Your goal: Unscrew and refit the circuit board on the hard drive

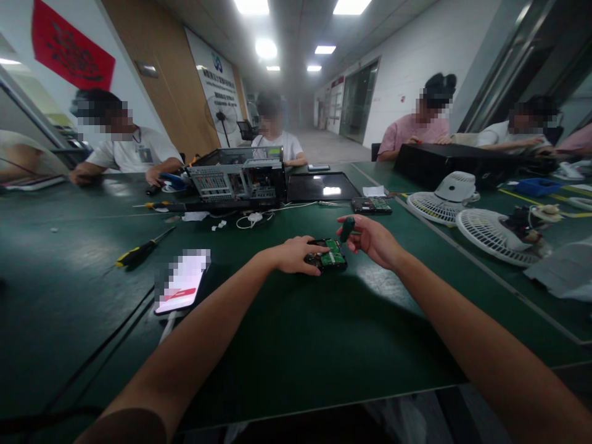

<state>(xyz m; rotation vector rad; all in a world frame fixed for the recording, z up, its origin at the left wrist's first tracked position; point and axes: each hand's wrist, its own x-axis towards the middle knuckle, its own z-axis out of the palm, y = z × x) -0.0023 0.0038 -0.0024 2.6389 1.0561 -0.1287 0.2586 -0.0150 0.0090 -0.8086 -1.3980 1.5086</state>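
Note:
A small hard drive with a green circuit board (332, 254) lies on the green table mat (296, 345) in front of me. My left hand (296, 254) is closed around its left side, holding it down. My right hand (372, 237) hovers just right of and above the drive, fingers wrapped round a small dark-green screwdriver handle (346, 228) that points down toward the board.
A phone (181, 282) with a cable lies at my left, and a yellow-black screwdriver (141, 248) beyond it. An open computer case (238, 179), a second drive (371, 205) and white fan parts (462, 206) sit farther back. Several people sit around the table.

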